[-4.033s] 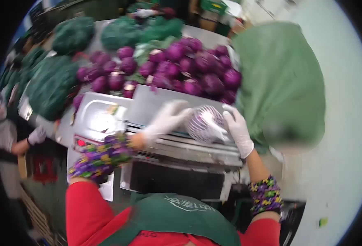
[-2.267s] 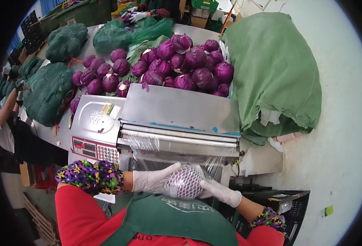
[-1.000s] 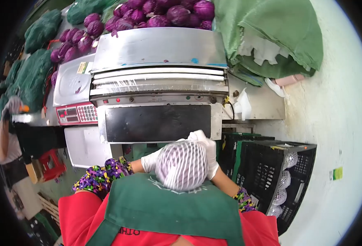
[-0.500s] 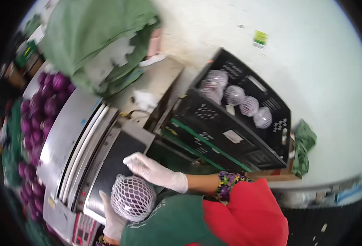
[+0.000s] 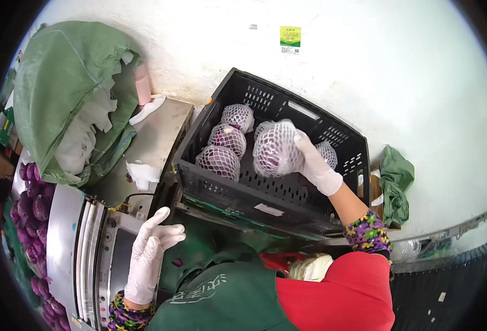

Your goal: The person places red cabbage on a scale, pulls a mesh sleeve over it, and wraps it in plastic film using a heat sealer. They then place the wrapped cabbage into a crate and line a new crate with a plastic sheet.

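Note:
My right hand [image 5: 319, 168], in a white glove, grips a purple cabbage in white foam netting [image 5: 277, 149] from its right side, above the inside of a black crate [image 5: 243, 193]. Several other netted cabbages [image 5: 227, 139] lie in the crate, most along its left side. One at the right [image 5: 327, 154] shows partly behind my hand. My left hand [image 5: 151, 254], also gloved, is raised over the edge of the wrapping machine [image 5: 119, 259], its fingers apart and nothing in them.
A large green sack [image 5: 61, 99] with white netting stands at the upper left by a metal table [image 5: 163, 124]. Bare purple cabbages [image 5: 32, 212] are piled at the far left. A green bag [image 5: 396, 185] hangs right of the crate.
The netted cabbage has gone from near my body to over the crate, now in my right hand. My left hand is away from it. The view has turned toward the crate.

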The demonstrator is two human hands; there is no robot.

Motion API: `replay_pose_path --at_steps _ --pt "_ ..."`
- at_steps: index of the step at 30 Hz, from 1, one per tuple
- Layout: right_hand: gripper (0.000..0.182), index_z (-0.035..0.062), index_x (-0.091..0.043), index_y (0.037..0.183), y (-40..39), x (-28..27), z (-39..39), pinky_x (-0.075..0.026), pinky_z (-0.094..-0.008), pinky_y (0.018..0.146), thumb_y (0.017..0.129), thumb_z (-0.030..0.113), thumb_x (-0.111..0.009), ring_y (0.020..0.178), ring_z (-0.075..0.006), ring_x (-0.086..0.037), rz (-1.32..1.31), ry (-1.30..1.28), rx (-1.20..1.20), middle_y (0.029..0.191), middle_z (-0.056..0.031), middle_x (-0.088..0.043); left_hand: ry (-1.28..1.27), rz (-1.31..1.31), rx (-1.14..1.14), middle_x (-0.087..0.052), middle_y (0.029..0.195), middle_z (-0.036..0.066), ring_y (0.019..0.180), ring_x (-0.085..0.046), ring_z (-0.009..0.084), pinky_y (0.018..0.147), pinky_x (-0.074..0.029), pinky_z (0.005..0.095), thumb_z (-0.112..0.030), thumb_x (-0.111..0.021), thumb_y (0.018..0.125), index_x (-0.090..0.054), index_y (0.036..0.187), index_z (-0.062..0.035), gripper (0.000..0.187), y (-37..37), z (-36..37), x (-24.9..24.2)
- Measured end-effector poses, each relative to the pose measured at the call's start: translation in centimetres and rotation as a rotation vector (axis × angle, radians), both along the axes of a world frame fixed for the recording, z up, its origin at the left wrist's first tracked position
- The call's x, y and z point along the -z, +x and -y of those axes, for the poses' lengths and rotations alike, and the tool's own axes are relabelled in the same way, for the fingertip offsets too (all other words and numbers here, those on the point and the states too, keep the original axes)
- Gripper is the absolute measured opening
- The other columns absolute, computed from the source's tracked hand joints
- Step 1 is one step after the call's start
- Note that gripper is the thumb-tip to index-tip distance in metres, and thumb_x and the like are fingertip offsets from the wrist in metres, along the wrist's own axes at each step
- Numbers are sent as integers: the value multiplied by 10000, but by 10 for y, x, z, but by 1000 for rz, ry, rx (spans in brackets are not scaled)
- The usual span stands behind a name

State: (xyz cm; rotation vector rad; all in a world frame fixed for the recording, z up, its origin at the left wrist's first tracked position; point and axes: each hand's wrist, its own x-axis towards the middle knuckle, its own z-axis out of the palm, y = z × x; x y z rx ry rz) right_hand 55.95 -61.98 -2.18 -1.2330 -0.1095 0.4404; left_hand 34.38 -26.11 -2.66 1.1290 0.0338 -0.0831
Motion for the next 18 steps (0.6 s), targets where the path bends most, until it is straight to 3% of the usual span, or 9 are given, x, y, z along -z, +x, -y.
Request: replay_pose_path --at_steps 2,5,6,7,10,12,14,16,18 --pt "787 45 -381 1408 48 79 28 -379 -403 1086 798 376 -751 1288 -279 -449 307 -449 93 1364 -152 -473 5 -46 -54 -641 1131 151 1077 -614 234 986 -472 375 -389 -562 961 -414 1401 8 611 2 -3 15" --pt "893 129 -414 1406 55 118 10 -314 -452 1112 638 269 -849 1330 -380 -352 954 -1156 -118 1397 -224 -382 103 -155 -193 -641 1139 129 1068 -620 218 986 -469 375 -309 -516 996 -449 1372 -1 491 -11 -13 24" --pt "899 153 -421 1398 55 113 0 -314 -458 1116 623 276 -860 1329 -402 -342 1151 -1215 -243 1426 -218 -347 114 -216 -245 -636 1150 122 1068 -616 203 986 -465 361 -265 -500 1009 -469 1358 -11 432 -17 -16 24" --pt "900 131 -428 1385 59 102 -15 -321 -467 1112 612 276 -866 1329 -399 -344 1069 -1337 -323 1432 -203 -354 148 -240 -259 -640 1145 115 1075 -611 193 1001 -453 353 -256 -489 1014 -461 1367 -21 424 -23 -22 24" --pt "930 76 -423 1362 55 105 -21 -303 -462 1119 541 110 -860 1333 -413 -338 1094 -1209 -322 1434 -214 -347 263 -331 -314 -619 1209 98 1133 -578 164 1031 -425 326 -196 -481 1018 -473 1364 -35 381 -65 -58 17" --pt "982 74 -371 1388 67 115 -6 -281 -477 1127 530 108 -847 1341 -436 -310 1113 -1197 -366 1455 -228 -283 278 -229 -423 -592 1265 81 1156 -560 152 1031 -420 314 -177 -521 1003 -495 1348 -37 373 -82 -82 42" --pt "757 38 -448 1328 78 109 -2 -345 -445 1072 655 104 -788 1284 -403 -403 1071 -1271 -402 1387 -227 -396 398 -143 -655 -583 1276 35 1145 -540 118 1004 -430 291 -169 -592 969 -538 1315 -47 371 -102 -124 46" --pt "665 2 -454 1318 94 79 -10 -285 -433 1111 718 93 -728 1300 -364 -370 937 -1282 -531 1359 -200 -418 667 -151 -858 -600 1236 24 1132 -541 121 994 -435 294 -134 -635 932 -547 1307 -43 396 -126 -192 42" --pt "494 -27 -496 1255 112 76 -7 -336 -400 1070 804 83 -666 1243 -320 -437 976 -1233 -182 1294 -190 -472 760 -78 -1062 -605 1220 39 1116 -554 135 981 -445 294 -100 -628 920 -541 1313 -36 408 -152 -281 64"
